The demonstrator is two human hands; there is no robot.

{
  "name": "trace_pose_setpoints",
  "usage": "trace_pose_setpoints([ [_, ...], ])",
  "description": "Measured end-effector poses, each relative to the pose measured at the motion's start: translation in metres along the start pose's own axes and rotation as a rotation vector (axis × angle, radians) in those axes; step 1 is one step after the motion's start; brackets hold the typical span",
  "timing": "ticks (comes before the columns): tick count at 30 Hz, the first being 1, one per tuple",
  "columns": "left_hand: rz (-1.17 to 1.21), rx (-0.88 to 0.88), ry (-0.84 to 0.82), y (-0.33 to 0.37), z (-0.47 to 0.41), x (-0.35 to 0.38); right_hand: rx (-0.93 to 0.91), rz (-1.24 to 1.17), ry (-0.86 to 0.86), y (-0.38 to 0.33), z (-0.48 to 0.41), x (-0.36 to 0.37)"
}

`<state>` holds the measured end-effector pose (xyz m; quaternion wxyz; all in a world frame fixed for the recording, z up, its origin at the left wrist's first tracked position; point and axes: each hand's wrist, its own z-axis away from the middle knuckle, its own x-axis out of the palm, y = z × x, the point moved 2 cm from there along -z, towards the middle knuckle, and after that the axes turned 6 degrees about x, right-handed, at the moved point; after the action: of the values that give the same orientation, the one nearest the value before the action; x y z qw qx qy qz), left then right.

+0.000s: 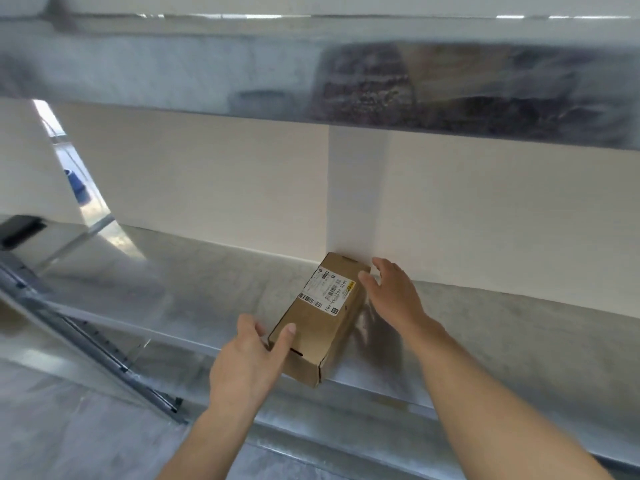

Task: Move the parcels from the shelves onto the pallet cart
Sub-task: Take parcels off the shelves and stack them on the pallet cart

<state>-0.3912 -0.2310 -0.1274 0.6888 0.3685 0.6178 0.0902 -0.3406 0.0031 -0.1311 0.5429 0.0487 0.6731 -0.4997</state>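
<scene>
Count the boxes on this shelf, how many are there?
1. The brown cardboard parcel lies on the grey metal shelf between the left hand and right hand. The blurred upper shelf might hide more.

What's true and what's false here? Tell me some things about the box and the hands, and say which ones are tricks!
1. The parcel is a brown cardboard box. True.
2. It lies on a metal shelf. True.
3. The parcel has no sticker on it. False: a white label is on its top.
4. The left hand is far from the parcel. False: its thumb rests on the top of the parcel's near end.
5. The right hand is a tight fist. False: its fingers are spread open, beside the parcel's far end.
</scene>
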Motion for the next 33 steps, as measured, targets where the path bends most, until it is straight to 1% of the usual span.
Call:
trace_pose_setpoints([
  [4, 0.013, -0.025, 0.004, 0.005, 0.0, 0.001, -0.015, -0.021, -0.05, -0.005, -0.007, 0.003],
  [6, 0.018, -0.032, 0.015, 0.006, -0.004, -0.001, -0.006, -0.027, -0.047, -0.003, -0.006, 0.003],
  [10, 0.101, -0.073, -0.002, 0.002, -0.016, -0.004, 0.083, -0.011, -0.068, 0.005, 0.003, 0.001],
  [13, 0.225, -0.071, -0.076, 0.002, -0.028, -0.003, 0.115, -0.041, -0.094, 0.011, 0.015, 0.001],
  [18, 0.293, 0.034, -0.266, -0.005, -0.043, 0.002, 0.18, -0.183, -0.097, 0.018, 0.039, 0.005],
  [22, 0.336, 0.106, -0.313, -0.012, -0.049, 0.003, 0.197, -0.282, -0.095, 0.017, 0.06, 0.005],
  [26, 0.338, 0.171, -0.338, -0.018, -0.05, 0.002, 0.189, -0.335, -0.028, 0.014, 0.087, 0.006],
  [30, 0.377, 0.263, -0.372, -0.021, -0.046, 0.001, 0.181, -0.396, 0.102, 0.012, 0.118, 0.009],
  [33, 0.447, 0.339, -0.424, -0.017, -0.041, 0.002, 0.213, -0.439, 0.214, 0.016, 0.145, 0.01],
])
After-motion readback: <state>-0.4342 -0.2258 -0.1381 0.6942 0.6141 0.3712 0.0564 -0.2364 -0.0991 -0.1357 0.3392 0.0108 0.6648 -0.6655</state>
